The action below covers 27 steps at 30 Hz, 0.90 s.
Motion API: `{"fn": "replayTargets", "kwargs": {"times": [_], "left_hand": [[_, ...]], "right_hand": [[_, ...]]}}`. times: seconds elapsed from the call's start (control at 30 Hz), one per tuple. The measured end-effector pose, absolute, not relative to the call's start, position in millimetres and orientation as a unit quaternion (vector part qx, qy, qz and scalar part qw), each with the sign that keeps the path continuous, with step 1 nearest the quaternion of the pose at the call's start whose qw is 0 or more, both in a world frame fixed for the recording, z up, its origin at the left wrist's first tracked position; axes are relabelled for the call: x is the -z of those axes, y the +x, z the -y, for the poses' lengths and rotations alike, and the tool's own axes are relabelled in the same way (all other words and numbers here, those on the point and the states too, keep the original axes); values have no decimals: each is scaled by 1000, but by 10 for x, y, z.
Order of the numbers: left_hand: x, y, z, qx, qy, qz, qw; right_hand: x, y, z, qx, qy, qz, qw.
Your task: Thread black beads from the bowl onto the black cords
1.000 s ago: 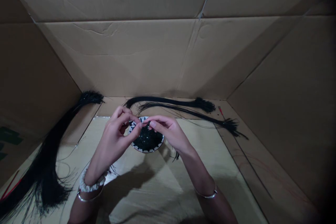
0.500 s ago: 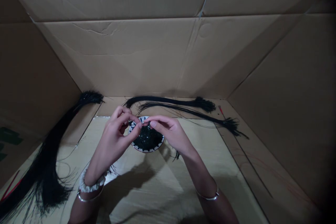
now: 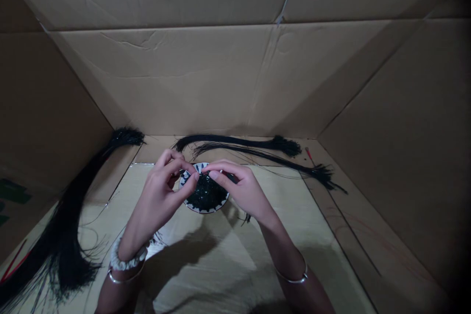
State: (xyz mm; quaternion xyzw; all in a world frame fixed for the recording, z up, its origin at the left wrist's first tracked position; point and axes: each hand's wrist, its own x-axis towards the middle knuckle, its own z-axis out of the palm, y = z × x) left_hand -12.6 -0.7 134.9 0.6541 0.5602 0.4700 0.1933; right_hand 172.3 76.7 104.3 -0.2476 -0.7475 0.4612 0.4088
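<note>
A small bowl (image 3: 206, 211) with a white, dark-patterned rim stands on the pale board, filled with tiny shiny dark pieces (image 3: 206, 193), perhaps beads. Over its left edge is my left hand (image 3: 165, 181), thumb and index fingertip pinched together; whatever lies between them is too small to make out. Opposite it, my right hand (image 3: 243, 186) reaches over the bowl's right side, thumb close under the outstretched index finger. Its fingertips nearly meet those of the left hand. Anything held there is too fine to identify.
Tall cardboard walls (image 3: 176, 78) enclose the work area. A thick bundle of black strands (image 3: 79, 211) lies at left. Two thinner black bundles (image 3: 235, 141) stretch along the back. A thin dark stick with a red end (image 3: 308, 153) lies at right.
My right thumb and fingers have shifted very slightly left, closer to the left fingertips. The left hand, bowl and bundles look unchanged.
</note>
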Motion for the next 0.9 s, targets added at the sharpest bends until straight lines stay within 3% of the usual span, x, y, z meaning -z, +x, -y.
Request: {"fn": "replayTargets", "kwargs": {"times": [0.47, 0.9], "left_hand": [[-1382, -115, 36, -470, 654, -550, 222], [-1383, -115, 28, -472, 650, -551, 228]], "right_hand": [[-1036, 1712, -777, -600, -248, 673, 354], [-1025, 1699, -783, -625, -247, 654, 347]]}}
